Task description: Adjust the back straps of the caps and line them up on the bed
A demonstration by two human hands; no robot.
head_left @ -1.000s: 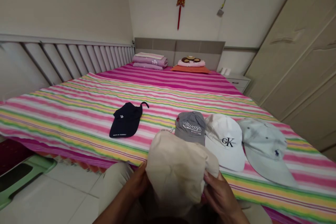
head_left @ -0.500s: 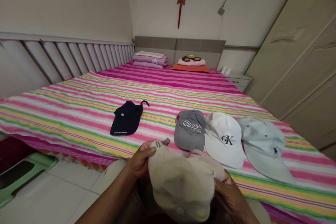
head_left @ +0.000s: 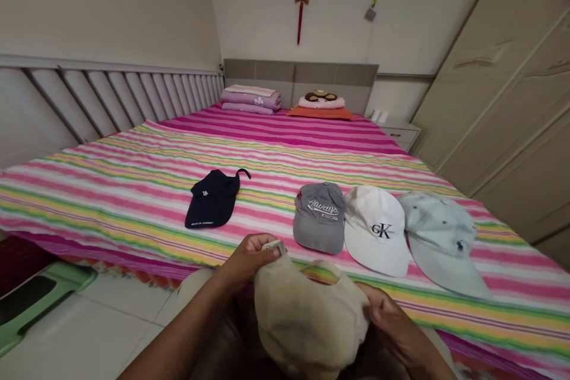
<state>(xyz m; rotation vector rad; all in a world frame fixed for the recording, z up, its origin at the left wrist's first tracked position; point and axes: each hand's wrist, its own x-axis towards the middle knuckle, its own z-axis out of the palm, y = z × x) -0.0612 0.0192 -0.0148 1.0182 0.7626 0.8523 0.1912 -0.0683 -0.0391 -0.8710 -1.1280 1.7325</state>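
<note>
A beige baseball cap (head_left: 307,314) is held up in front of me, its back opening and strap turned upward. My left hand (head_left: 249,261) pinches the cap by the strap end with its small buckle. On the other side, my right hand (head_left: 383,314) grips the cap's edge. Beyond it on the bed lie a grey cap (head_left: 318,228) with "Always" lettering, a white cap (head_left: 376,243) with black letters, and a pale mint cap (head_left: 440,237), side by side. A black cap (head_left: 211,199) with a loose strap rests apart, to the left.
The striped bedspread (head_left: 146,190) covers the bed. Folded purple bedding (head_left: 252,100) and an orange cushion (head_left: 320,113) sit by the headboard (head_left: 258,71). A green stool (head_left: 66,285) stands at lower left; a railing (head_left: 146,92) runs along the left side.
The beige cap has tilted so that its back opening shows, and both hands have shifted slightly around it. My left fingers have moved onto the buckle end. The view has moved slightly.
</note>
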